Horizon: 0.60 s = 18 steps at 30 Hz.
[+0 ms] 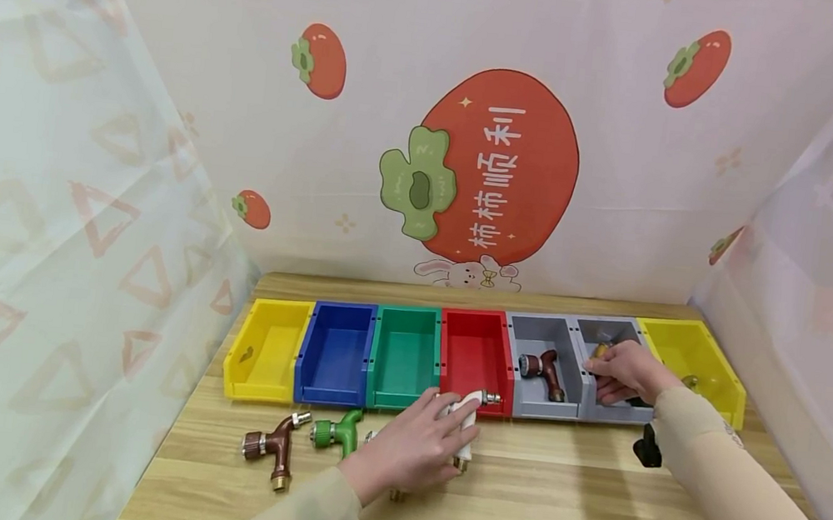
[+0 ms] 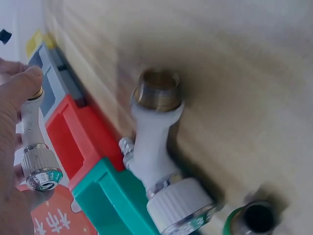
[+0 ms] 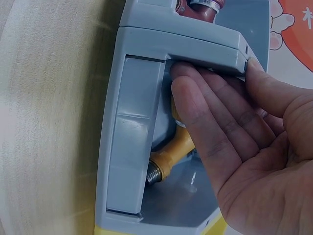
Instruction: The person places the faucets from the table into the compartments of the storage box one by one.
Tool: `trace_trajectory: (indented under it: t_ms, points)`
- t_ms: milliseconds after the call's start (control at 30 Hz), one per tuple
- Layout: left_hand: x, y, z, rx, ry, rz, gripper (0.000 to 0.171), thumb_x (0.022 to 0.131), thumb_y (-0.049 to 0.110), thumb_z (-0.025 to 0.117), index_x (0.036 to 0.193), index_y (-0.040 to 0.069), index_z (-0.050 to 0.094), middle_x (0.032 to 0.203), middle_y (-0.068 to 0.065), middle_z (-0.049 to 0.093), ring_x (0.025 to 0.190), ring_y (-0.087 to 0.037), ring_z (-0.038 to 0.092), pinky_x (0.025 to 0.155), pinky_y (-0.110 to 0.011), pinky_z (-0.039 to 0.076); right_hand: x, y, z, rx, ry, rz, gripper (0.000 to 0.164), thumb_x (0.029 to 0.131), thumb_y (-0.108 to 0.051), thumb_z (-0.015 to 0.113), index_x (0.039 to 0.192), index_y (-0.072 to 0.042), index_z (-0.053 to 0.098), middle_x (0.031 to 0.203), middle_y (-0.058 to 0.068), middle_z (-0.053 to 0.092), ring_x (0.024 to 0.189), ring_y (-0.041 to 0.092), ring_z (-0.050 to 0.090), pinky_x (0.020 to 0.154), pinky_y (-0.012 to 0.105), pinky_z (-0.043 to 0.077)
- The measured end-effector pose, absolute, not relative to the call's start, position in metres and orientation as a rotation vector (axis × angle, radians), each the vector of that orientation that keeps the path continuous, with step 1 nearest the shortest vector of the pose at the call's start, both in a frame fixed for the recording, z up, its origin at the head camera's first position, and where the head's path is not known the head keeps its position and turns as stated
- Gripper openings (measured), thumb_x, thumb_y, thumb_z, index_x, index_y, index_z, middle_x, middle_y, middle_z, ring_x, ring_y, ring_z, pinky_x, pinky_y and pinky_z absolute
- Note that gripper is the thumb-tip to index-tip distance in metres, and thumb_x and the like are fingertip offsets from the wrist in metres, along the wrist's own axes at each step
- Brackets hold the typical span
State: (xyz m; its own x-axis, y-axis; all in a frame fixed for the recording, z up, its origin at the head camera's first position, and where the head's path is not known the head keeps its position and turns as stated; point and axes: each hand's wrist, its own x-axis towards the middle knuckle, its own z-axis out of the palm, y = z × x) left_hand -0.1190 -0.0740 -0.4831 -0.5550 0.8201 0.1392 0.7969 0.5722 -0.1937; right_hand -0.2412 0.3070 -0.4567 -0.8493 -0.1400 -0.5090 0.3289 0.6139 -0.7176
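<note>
My left hand (image 1: 417, 444) grips a white tap (image 1: 469, 432) over the table in front of the red bin; in the left wrist view, the thumb is at its brass end. A second white tap (image 2: 152, 142) lies on the table, mostly hidden beneath that hand in the head view. My right hand (image 1: 627, 371) reaches into the right grey bin (image 3: 132, 132), its fingers extended inside and the thumb at the dividing wall. Behind those fingers lies a gold-yellow tap (image 3: 178, 147), partly covered by them. The neighbouring grey bin holds a brown tap (image 1: 544, 374).
A brown tap (image 1: 278, 450) and a green tap (image 1: 340, 433) lie on the table at the left. Yellow (image 1: 234, 372), blue (image 1: 331, 396), green (image 1: 399, 401) and red (image 1: 481, 323) bins continue the row leftward. A yellow bin (image 1: 722, 369) ends it at the right, before the cloth wall.
</note>
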Motion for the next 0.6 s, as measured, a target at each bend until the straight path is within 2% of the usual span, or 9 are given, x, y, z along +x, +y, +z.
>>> trace_trajectory:
  t_ms: [333,600]
  points:
    - [-0.151,-0.063,-0.476,-1.247,-2.657,0.206,0.073,0.086,0.058,0.076,0.148,0.026,0.056,0.162,-0.006,0.041,0.141,-0.029,0.045,0.115,-0.051,0.042,-0.241,0.307,-0.456,0.151,2.311,-1.162,0.031,0.104,-0.023,0.062,0.096,0.006,0.068,0.078,0.012,0.071,0.067,0.022,0.070,0.070,0.040,0.064]
    - [-0.173,-0.053,-0.475,-1.141,-2.717,0.202,0.074,0.087,0.058,0.075,0.150,0.026,0.054,0.163,-0.005,0.039,0.143,-0.029,0.041,0.118,-0.051,0.038,-0.241,0.308,-0.457,0.156,2.304,-1.181,0.030,0.104,-0.024,0.062,0.094,0.004,0.067,0.076,0.012,0.071,0.066,0.022,0.070,0.069,0.041,0.064]
